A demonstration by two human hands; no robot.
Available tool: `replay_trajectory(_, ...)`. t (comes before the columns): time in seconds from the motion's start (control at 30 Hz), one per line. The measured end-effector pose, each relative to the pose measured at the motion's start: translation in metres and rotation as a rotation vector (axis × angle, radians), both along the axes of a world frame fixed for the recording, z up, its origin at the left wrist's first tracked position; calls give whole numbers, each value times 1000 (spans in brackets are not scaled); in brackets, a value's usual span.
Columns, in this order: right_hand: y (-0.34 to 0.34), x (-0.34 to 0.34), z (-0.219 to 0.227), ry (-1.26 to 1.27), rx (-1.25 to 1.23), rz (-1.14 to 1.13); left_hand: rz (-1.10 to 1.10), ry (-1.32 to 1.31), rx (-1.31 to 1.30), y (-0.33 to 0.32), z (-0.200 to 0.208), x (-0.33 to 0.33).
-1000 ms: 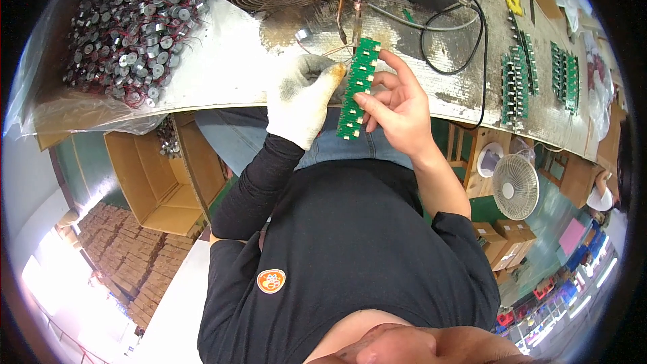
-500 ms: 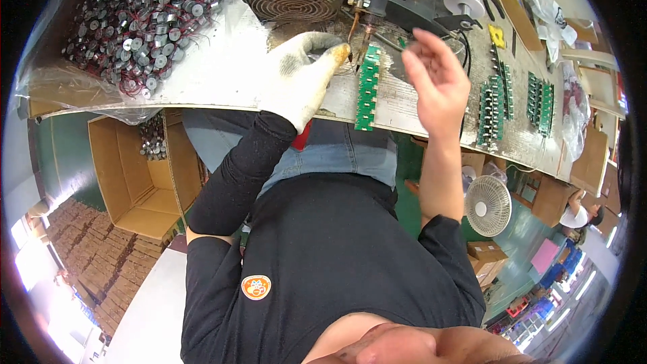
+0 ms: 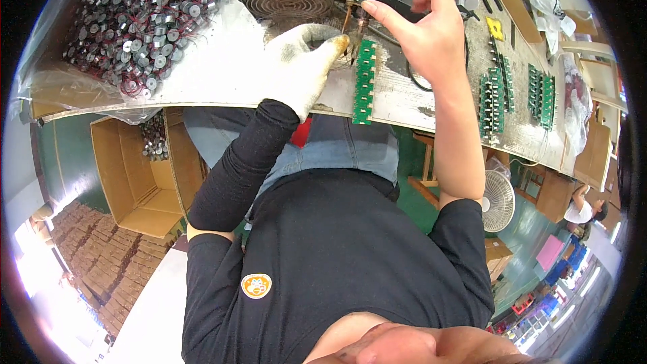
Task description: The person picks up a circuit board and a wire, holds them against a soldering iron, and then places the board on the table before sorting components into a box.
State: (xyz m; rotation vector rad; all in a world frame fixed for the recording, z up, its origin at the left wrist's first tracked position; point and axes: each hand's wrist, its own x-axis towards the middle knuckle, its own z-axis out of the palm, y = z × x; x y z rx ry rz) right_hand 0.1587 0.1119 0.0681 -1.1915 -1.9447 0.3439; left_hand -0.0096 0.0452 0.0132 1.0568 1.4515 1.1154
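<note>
Green circuit strip [image 3: 364, 86] at bench's [image 3: 408, 109] near edge; gloved left hand [image 3: 303, 64] left, fingertips together, contents unclear; bare right hand [image 3: 435, 40] farther right, fingers apart; advisable: keep strip steady

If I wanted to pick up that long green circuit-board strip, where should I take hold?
Probably pinch the green strip by its two long edges near the closer end, coming from the person's right: it's narrow, that end reaches the front edge of the bench, and the gloved left hand is left of the far end.
</note>
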Motion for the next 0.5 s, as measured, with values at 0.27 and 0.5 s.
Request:
replay_trajectory(0.27,-4,-11,28,23,-89,99,-12,151,-17,4,4,0)
replay_trajectory(0.5,-4,-14,32,69,-168,60,-12,23,-11,1,4,1)
